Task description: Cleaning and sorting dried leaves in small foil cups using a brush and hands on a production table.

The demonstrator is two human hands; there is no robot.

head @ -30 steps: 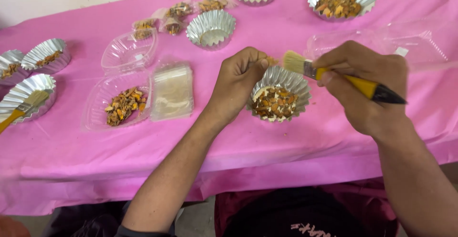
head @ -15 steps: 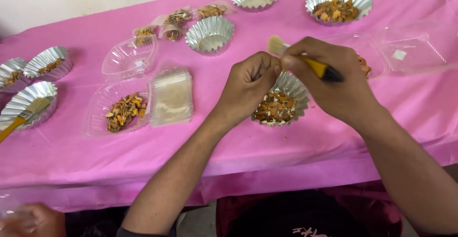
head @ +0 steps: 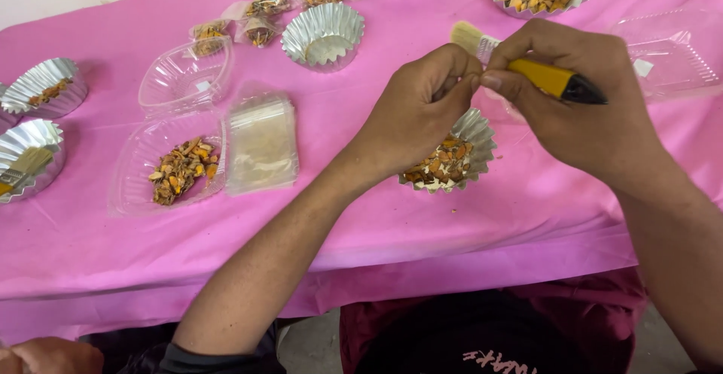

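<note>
Two hands meet just above the foil cup [head: 452, 155] I am filling, which sits on the pink tablecloth [head: 361, 216] with chopped nuts and dried fruit inside. My left hand [head: 418, 114] has its fingertips pressed together in a pinch; I cannot tell what, if anything, is caught between them. My right hand [head: 580, 110] is closed around the yellow-handled brush [head: 527, 73], thumb tip touching the left fingertips. The brush's long axis runs from its bristles at ten o'clock to its dark end at four o'clock, crossing over my right knuckles. From the pinch, the cup lies at six o'clock, just beneath, and my left hand is the nearer one to it. At nine o'clock of the cup rest a flat clear pouch of pale powder [head: 262, 144] and a clear plastic tray [head: 169, 167] of the same mix.
</note>
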